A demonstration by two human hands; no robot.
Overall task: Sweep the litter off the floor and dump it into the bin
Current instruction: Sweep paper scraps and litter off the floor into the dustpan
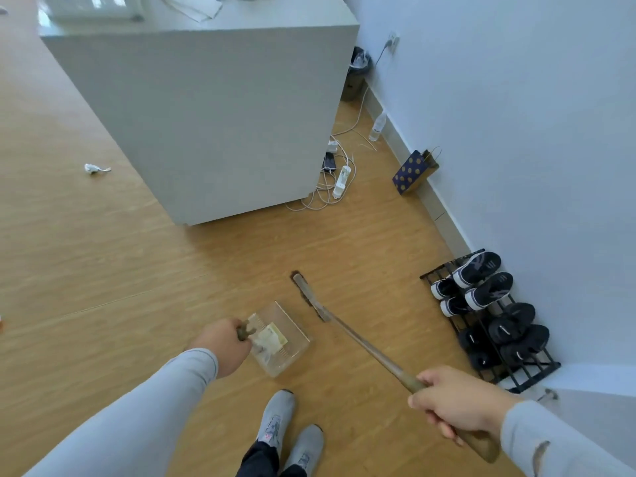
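Note:
My left hand (225,344) grips the handle of a clear plastic dustpan (287,346), held low over the wooden floor; a pale piece of paper litter (273,337) lies inside it. My right hand (454,406) is closed on the brown handle of a broom (361,346), whose narrow head (308,296) rests on the floor just right of the dustpan. A crumpled white scrap (96,169) lies on the floor far to the left. A dark bin (358,75) with a bag liner stands at the back by the wall, behind the grey cabinet.
A large grey cabinet (213,125) fills the middle. A power strip and tangled white cables (339,182) lie at its right foot. A bottle (377,127), a dotted paper bag (411,172) and a black shoe rack (492,321) line the right wall. My grey shoes (289,432) are below.

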